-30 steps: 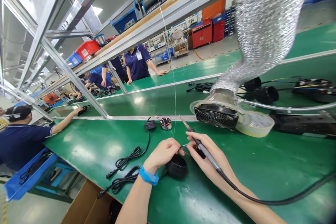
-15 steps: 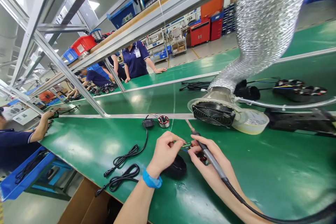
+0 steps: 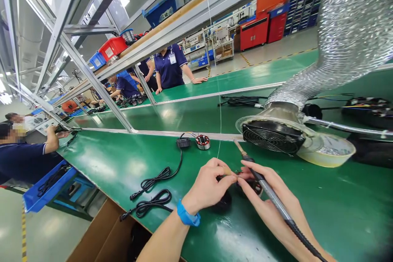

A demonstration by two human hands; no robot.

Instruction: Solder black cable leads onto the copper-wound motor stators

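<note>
My left hand [image 3: 208, 186], with a blue band on its wrist, is closed in a pinch on thin wires of a small black round part [image 3: 223, 202] that lies on the green bench [image 3: 322, 213]. My right hand [image 3: 264, 196] meets it from the right and grips a soldering iron [image 3: 260, 180] like a pen, tip pointing up and away; its black cord trails off lower right. A thin solder wire [image 3: 220, 131] hangs down just beyond the fingers.
A fume fan [image 3: 272, 135] on a silver duct [image 3: 346, 45] and a shallow bowl [image 3: 328, 151] stand to the right. A wound coil [image 3: 202, 142] and black cables [image 3: 153, 180] lie to the left. Other people work at the left and beyond.
My hands have drawn closer together until the fingertips meet over the black part. The view has shifted right and the iron's tip has risen slightly.
</note>
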